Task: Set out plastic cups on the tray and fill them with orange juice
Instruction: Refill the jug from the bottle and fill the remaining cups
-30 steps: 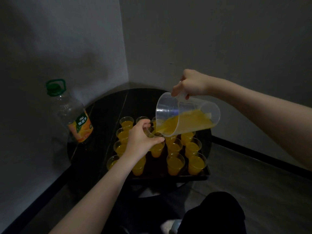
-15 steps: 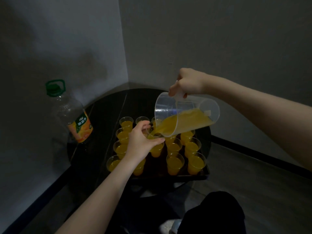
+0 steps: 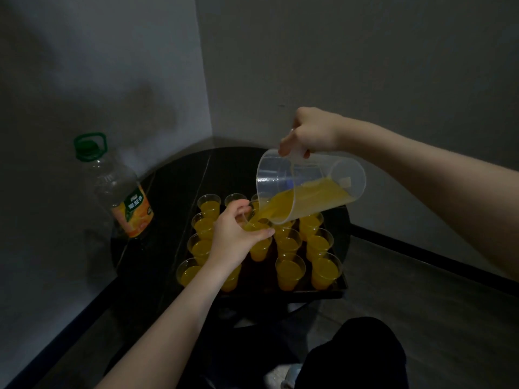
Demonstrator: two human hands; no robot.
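Orange juice (image 3: 314, 196) lies pooled along the lower side of a clear plastic jug (image 3: 310, 188), which is tipped steeply with its spout down and to the left. The right hand (image 3: 311, 133) is closed around the jug's handle at the top, holding it above the cups. Juice runs from the spout into a clear cup (image 3: 254, 221) that the left hand (image 3: 234, 238) holds, thumb and fingers wrapped round its sides, just above the others. Filled cups (image 3: 289, 272) stand in rows on a dark tray (image 3: 341, 290); the nearest row shows 4, and the rows behind are partly hidden by the left hand and the jug, so I cannot tell the full count. The tray sits on a round black table (image 3: 174, 186) in the corner of grey walls. At the table's left edge stands a big, nearly empty bottle (image 3: 118, 189) with a green cap and an orange label.
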